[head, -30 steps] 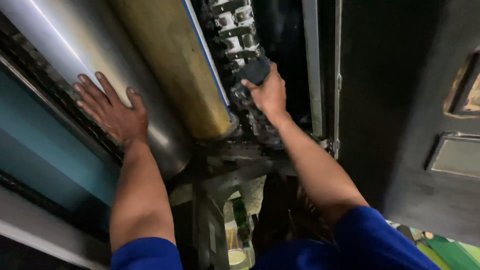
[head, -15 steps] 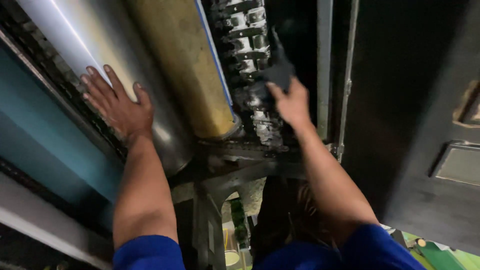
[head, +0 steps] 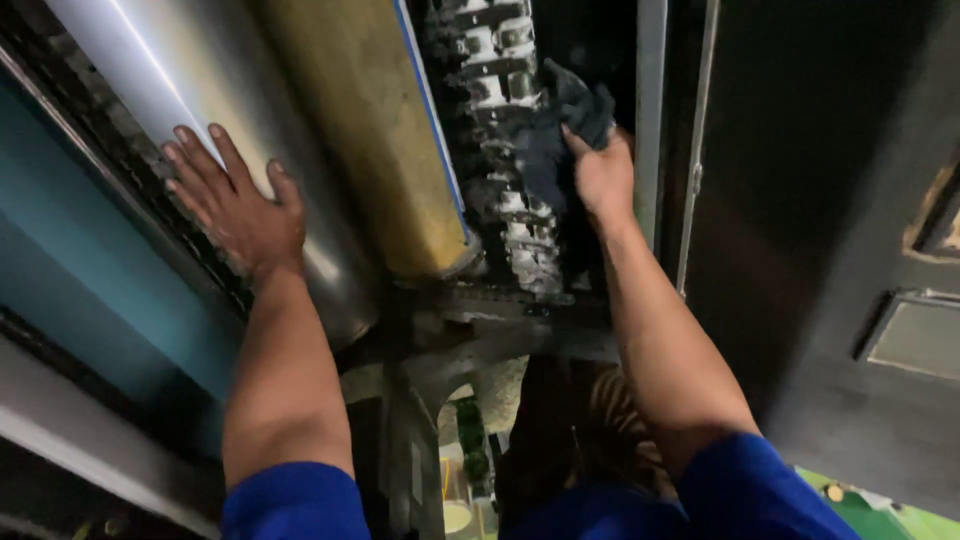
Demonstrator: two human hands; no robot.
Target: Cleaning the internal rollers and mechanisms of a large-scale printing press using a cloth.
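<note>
Big silver cylinder (head: 150, 90) fills the upper left, shiny, running diagonally. Right beside it, the yellow roller (head: 370, 130), with a thin blue edge down its right side and its lower end stopping above the dark frame (head: 470, 320). Further right, a grimy gear column (head: 500, 130), toothed metal caked in black. A pale upright bar (head: 650, 110) stands just right of that, then a dark panel (head: 810, 200).

Left hand (head: 240, 210) lies flat on the cylinder, fingers spread wide, palm down, nothing in its grip. Right hand (head: 603, 175) is up against the gear column, grip closed on a dark rag (head: 565, 120), which is bunched and pressed to the toothed metal near the column's right side. Both forearms are bare, blue sleeves (head: 295, 500) at the bottom. Below, through the gap, a green bottle (head: 472, 450), small and upright.
</note>
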